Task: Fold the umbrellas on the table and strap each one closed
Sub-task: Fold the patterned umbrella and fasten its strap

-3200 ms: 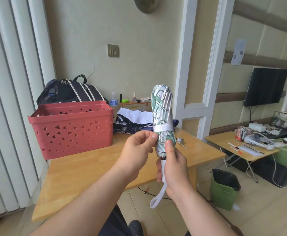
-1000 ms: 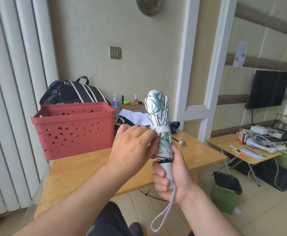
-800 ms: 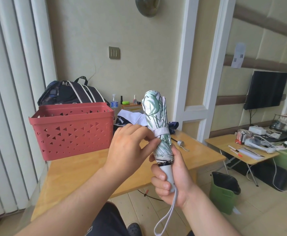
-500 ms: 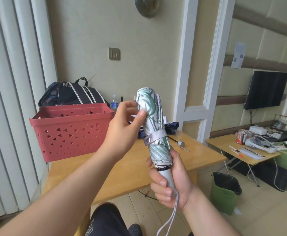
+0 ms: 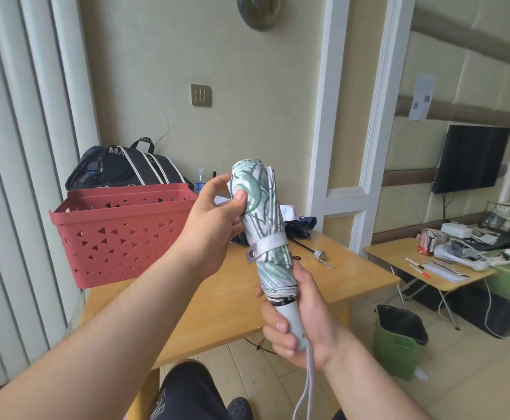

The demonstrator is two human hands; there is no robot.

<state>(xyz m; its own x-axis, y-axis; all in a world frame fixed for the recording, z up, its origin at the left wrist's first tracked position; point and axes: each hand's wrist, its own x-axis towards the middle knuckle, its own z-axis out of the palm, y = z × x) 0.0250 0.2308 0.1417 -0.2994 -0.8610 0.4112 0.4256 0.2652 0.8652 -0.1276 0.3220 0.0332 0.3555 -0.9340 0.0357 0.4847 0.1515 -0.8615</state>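
A folded umbrella with a white and green leaf print stands nearly upright above the wooden table, leaning a little left. A pale strap is wrapped around its middle and snapped. My right hand grips its white handle at the bottom, and a wrist loop hangs below. My left hand holds the top of the canopy, thumb on the fabric. A dark blue umbrella lies unfolded on the table behind, mostly hidden, with its handle on the tabletop.
A red perforated basket stands on the table's left part, with a dark bag behind it. A green bin sits on the floor to the right. A low side table with clutter stands further right.
My left hand left the strap at the umbrella's middle and moved up to grasp the top of the canopy. The umbrella tilted slightly left. The strap's end now shows its snap.
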